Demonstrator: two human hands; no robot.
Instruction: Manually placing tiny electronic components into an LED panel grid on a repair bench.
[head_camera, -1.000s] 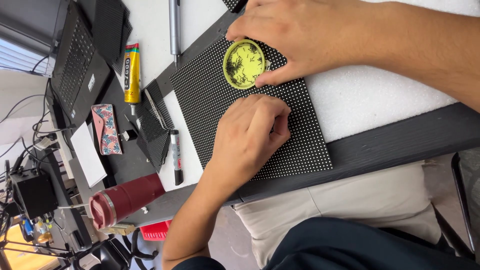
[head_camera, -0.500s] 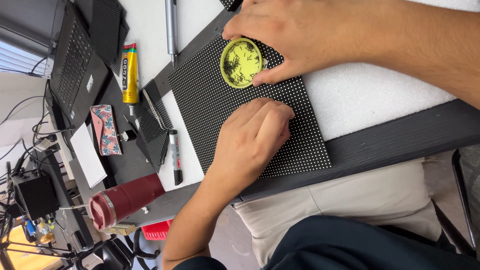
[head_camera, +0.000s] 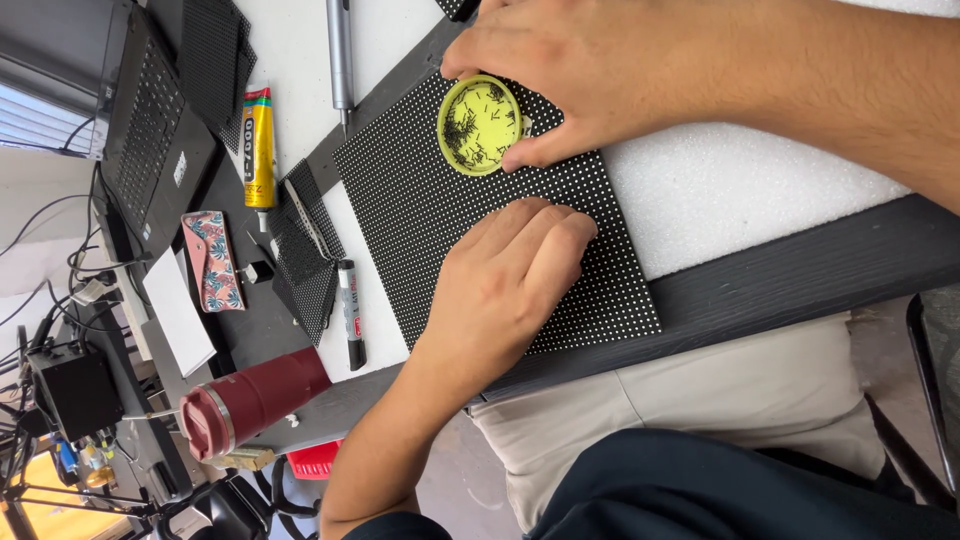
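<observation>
Small round yellow-green dish full of tiny dark pins sits on the upper part of a black dotted panel, which lies flat on the bench, partly over a white foam sheet. Right hand comes in from the top right, fingers and thumb wrapped round the dish rim, grip closed on the dish. Left hand lies just below the dish, palm down on the panel, fingers loosely curled with tips touching the panel surface; grip released, nothing held as far as can be seen. The two hands are near each other, not touching.

Left of the panel: black marker lying just beside the panel edge, a smaller piece of black dotted panel next to it, a yellow glue tube further up, and a grey metal pen-like tool near the top edge. Further left a patterned pink case, a white card and a dark laptop. Dark red tumbler lies on its side at the bench's near-left corner. Cables and a black box at far left. Person's dark trousers at the bottom.
</observation>
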